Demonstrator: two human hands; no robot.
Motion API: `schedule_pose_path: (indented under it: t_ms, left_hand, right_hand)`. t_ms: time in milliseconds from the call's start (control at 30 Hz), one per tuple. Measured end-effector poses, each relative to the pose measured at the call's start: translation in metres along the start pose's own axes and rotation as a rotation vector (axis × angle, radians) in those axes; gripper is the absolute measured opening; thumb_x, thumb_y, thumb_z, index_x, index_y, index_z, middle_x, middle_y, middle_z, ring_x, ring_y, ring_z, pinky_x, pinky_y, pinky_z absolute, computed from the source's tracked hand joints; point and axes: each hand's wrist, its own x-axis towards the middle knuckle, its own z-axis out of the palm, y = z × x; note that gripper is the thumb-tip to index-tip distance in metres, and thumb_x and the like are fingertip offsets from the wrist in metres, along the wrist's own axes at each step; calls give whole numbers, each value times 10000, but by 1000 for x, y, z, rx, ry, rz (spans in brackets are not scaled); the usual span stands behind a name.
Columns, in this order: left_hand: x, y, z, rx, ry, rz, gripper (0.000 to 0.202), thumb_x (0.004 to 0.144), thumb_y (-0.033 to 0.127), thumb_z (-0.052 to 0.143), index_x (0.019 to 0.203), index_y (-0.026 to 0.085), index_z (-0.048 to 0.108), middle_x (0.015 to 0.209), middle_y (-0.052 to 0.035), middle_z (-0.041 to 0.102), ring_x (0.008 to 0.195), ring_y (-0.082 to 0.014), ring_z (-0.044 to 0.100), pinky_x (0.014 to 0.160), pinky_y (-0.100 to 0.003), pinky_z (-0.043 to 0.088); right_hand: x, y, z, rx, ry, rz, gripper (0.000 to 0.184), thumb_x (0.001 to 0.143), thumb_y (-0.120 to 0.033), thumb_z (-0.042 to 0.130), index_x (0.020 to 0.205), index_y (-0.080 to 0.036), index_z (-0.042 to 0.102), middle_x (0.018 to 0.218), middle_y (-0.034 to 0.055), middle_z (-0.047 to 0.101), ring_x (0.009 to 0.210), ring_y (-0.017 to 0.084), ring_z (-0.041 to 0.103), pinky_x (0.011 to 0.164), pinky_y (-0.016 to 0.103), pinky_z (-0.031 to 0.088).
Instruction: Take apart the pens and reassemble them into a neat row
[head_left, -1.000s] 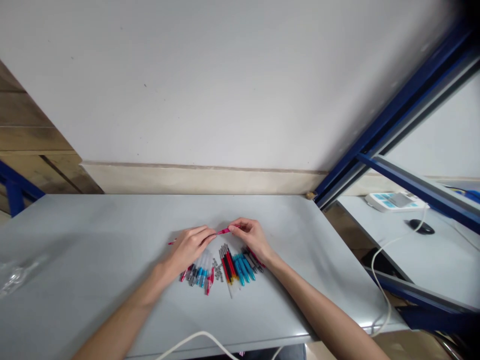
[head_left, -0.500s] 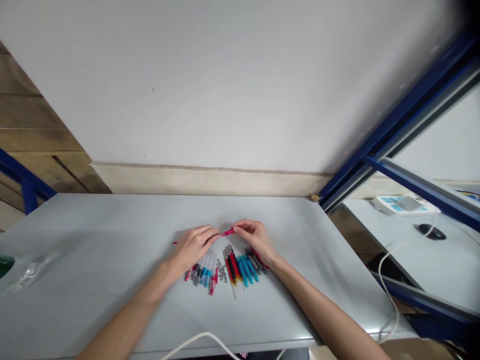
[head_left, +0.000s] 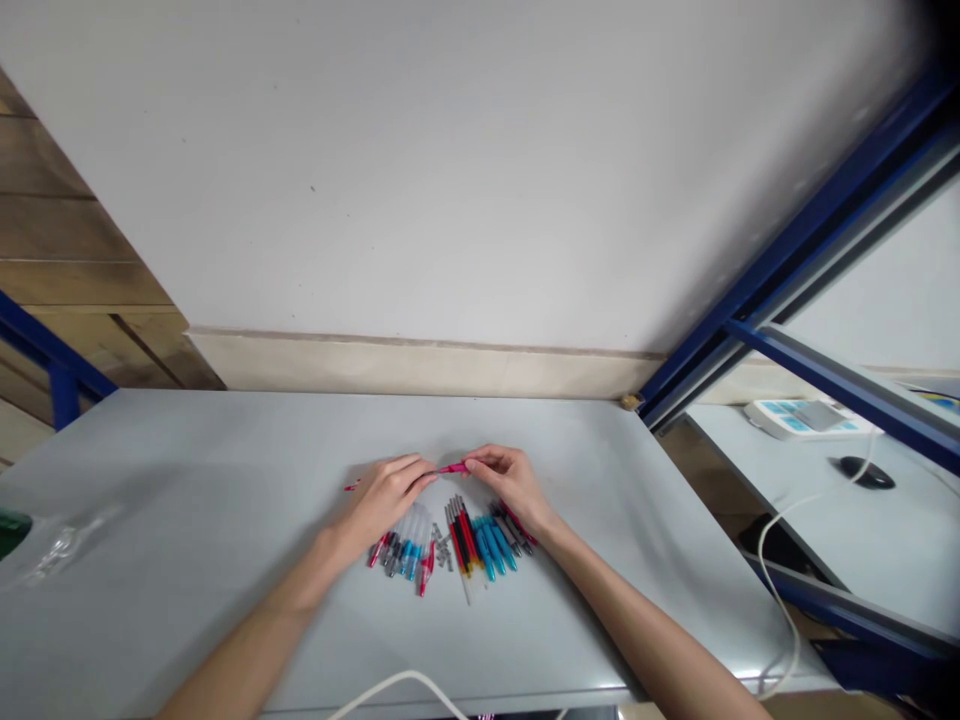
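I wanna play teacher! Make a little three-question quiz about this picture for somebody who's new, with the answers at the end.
1. Where is the slim pink plastic pen piece?
A) beside a computer mouse
B) between the fingers of the bare left hand and the bare right hand
C) on the floor

2. True or false: the rounded black computer mouse lies on the pale grey table to the right.

3. Which lie farther right: the slim turquoise plastic barrels or the thin red and black refills?

Key: 1. B; 2. true; 3. turquoise plastic barrels
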Motion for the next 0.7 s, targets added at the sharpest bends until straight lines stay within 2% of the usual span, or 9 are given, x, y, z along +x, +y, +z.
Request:
schedule_pose_path:
  t_ms: [133, 233, 367, 433, 567, 700]
  left_hand:
    - [0, 2, 0, 19, -10, -2, 278, 1061, 318, 434, 1010, 222, 689, 858, -3, 655, 757, -140, 621, 698, -250, 458]
    - [0, 3, 1, 25, -20, -2, 286, 1059, 319, 436, 973, 213, 687, 844, -6, 655, 746, -143, 624, 705, -255, 471]
    - [0, 3, 1, -16, 0, -9, 224, 1045, 325, 477, 1145, 230, 653, 1021, -25, 711, 886, -167, 681, 801, -276, 517]
    - [0, 3, 0, -8, 1, -29, 256, 1032, 342, 505, 1248, 247, 606, 1108, -31, 714, 948, -183, 695, 822, -290, 533]
    - [4, 7, -2, 56, -42, -37, 327, 1017, 350, 526, 1334, 272, 545, 1166, -35, 707, 993, -207, 701, 832, -307, 554]
    - [7, 18, 0, 113, -66, 17, 410, 1010, 236, 499, 1417, 277, 466, 1226, -52, 676, 1062, -215, 681, 896, -332, 553]
  right_hand:
    - [1, 1, -1, -54, 14, 8, 300, 860, -452, 719, 867, -157, 769, 767, 45, 728, 733, 182, 638, 744, 311, 480]
    - [1, 2, -1, -73, 12, 7, 286, 855, -446, 723, 885, -166, 775, 830, 55, 745, 763, 188, 640, 753, 315, 477]
    - [1, 1, -2, -102, 0, -35, 233, 836, -397, 744, 906, -178, 777, 897, 65, 758, 804, 200, 646, 771, 322, 476]
    - [0, -2, -2, -148, 3, -77, 195, 826, -367, 754, 893, -185, 771, 880, 54, 754, 792, 197, 633, 764, 320, 467]
    - [-5, -10, 0, -294, 27, -190, 129, 842, -331, 749, 891, -211, 758, 881, 41, 745, 823, 211, 619, 803, 339, 467]
    - [-12, -14, 8, -400, -54, -370, 95, 921, -304, 676, 939, -240, 742, 930, 61, 737, 907, 241, 616, 896, 401, 470]
